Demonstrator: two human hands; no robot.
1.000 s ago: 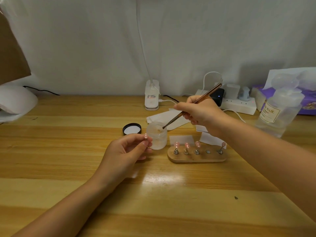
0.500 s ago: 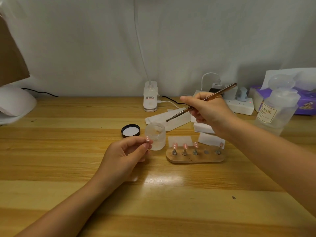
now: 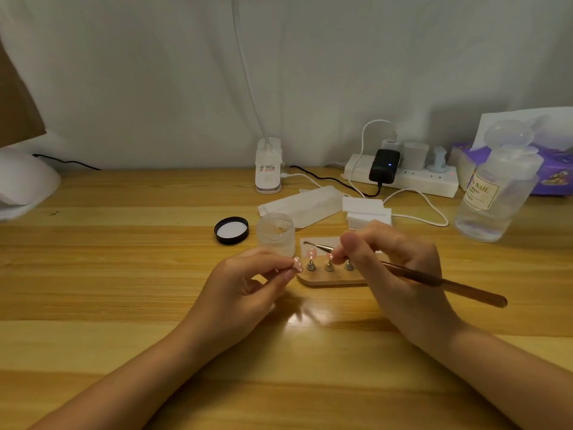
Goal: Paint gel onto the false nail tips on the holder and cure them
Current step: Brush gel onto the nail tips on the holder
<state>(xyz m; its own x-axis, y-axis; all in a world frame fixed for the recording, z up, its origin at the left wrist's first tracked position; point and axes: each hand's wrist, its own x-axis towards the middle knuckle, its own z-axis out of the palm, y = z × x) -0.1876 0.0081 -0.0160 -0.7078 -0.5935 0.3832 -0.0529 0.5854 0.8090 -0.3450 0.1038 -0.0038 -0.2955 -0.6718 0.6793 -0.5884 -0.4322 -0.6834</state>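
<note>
A wooden holder (image 3: 328, 279) lies mid-table with metal studs; a pink nail tip (image 3: 311, 253) stands on its left stud. My left hand (image 3: 248, 283) pinches another pink nail tip (image 3: 297, 264) just left of the holder. My right hand (image 3: 400, 268) hovers over the holder's right part and grips a rose-gold gel tool (image 3: 446, 283), whose thin metal end points left above the studs. An open frosted gel jar (image 3: 276, 232) stands behind the holder, its black lid (image 3: 231, 230) to the left.
A white curing lamp (image 3: 21, 184) sits at the far left edge. Behind are a small white lamp base (image 3: 268, 169), a power strip (image 3: 403, 178) with cables, white wipes (image 3: 366, 209), a clear pump bottle (image 3: 496, 193) and a purple tissue pack (image 3: 555, 169).
My right hand came down from above the jar to just over the holder, turning the tool so its handle points right. My left hand kept pinching the tip and rose slightly.
</note>
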